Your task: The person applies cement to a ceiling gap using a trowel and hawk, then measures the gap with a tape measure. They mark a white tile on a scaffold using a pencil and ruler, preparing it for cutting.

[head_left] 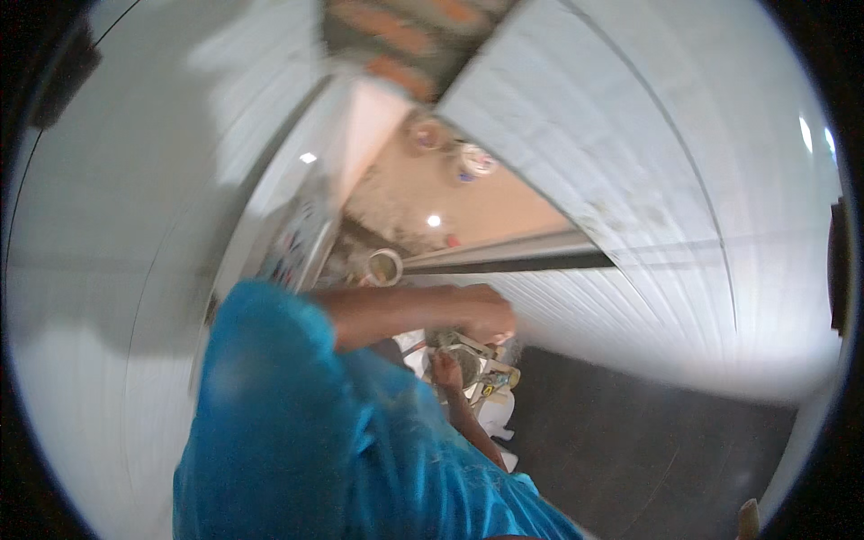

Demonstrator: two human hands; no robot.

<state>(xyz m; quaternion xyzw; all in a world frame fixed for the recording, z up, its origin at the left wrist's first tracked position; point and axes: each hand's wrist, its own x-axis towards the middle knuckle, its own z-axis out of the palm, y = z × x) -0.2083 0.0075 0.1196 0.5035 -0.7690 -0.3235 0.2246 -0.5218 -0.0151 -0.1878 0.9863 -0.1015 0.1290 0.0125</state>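
My left arm in a blue sleeve reaches across to the right. My left hand (489, 313) is curled closed, blurred by motion, and what it holds, if anything, is hidden. Just below it, my right hand (445, 369) is closed at the near-left side of a round container with a grey inside (467, 364). I cannot tell whether it grips the rim or something else. Small items lie around the container, among them a yellow-and-dark object (489, 390) and white pieces (497, 416).
White ribbed wall panels or tiles (576, 117) surround me. Past a doorway opening (504, 252) lies a tan floor (387, 202) with white buckets (475, 162). Another bucket (385, 267) stands by the doorway. Bare brick (387, 27) shows above; dark floor (630, 450) at right.
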